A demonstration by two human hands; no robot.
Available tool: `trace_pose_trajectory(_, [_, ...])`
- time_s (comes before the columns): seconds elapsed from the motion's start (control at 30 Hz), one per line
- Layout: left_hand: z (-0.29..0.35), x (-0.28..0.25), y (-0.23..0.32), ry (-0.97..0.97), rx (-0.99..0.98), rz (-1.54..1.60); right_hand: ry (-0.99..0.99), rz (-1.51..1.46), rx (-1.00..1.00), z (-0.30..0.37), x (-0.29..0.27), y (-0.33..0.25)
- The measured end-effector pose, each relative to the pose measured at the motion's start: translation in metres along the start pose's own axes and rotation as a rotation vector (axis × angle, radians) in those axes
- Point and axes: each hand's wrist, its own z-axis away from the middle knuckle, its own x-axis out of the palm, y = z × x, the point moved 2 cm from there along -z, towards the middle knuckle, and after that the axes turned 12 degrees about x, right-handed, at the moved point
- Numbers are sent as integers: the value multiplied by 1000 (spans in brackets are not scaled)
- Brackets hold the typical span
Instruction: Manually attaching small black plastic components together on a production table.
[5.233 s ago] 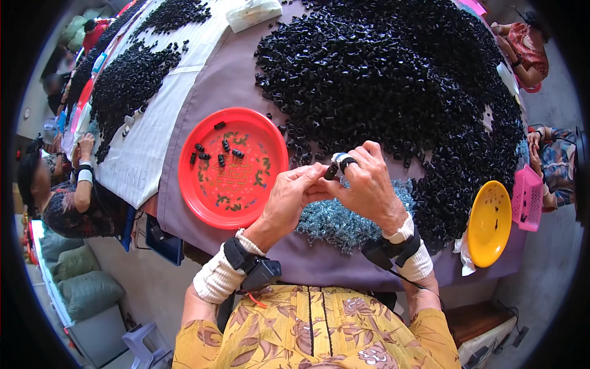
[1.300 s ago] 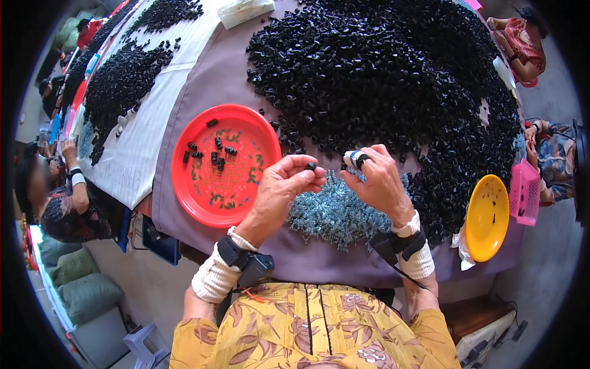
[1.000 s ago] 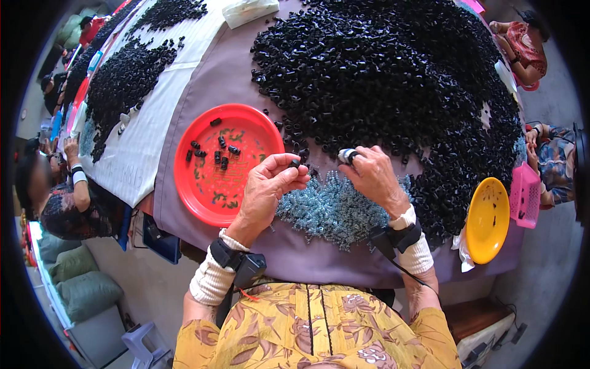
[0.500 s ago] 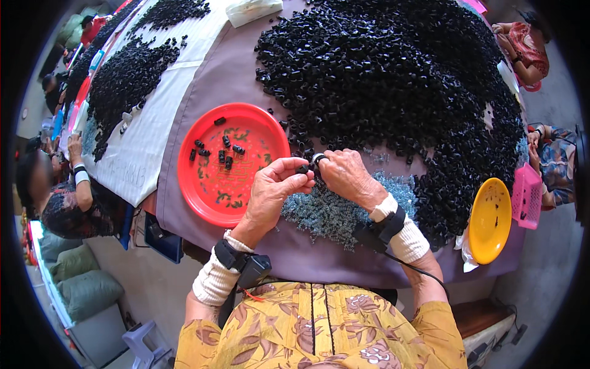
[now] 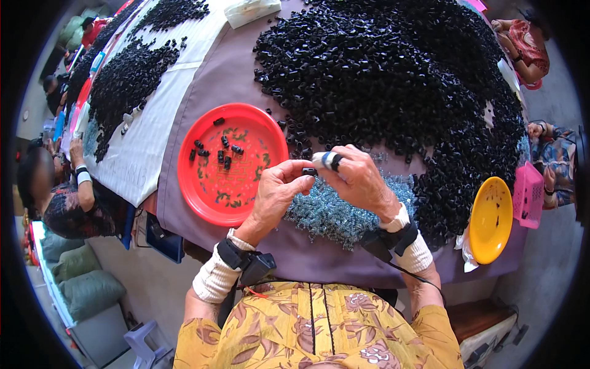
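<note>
My left hand and my right hand meet fingertip to fingertip over the table's near edge, pinching one small black tube piece between them. My right forefinger wears a white and blue wrap. Under my hands lies a patch of small silvery-blue springs. A red round plate with several black pieces on it sits just left of my left hand. A huge heap of black tube pieces covers the purple cloth beyond my hands.
A yellow plate and a pink basket lie at the right edge. Another black heap rests on a white cloth at the left. Other people sit at the left and right of the table.
My hands were apart over the springs a second ago, then came together. They now hold a black piece between the fingertips, a little nearer the red plate.
</note>
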Motion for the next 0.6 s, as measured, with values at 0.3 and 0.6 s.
trace_pose_trajectory(0.3, [-6,-11,10,160,43,141,45,-47,194,-9,-5,26])
trace_pose_trajectory(0.6, [-1,-13,9,139,30,-16,-207,323,158,3,19,32])
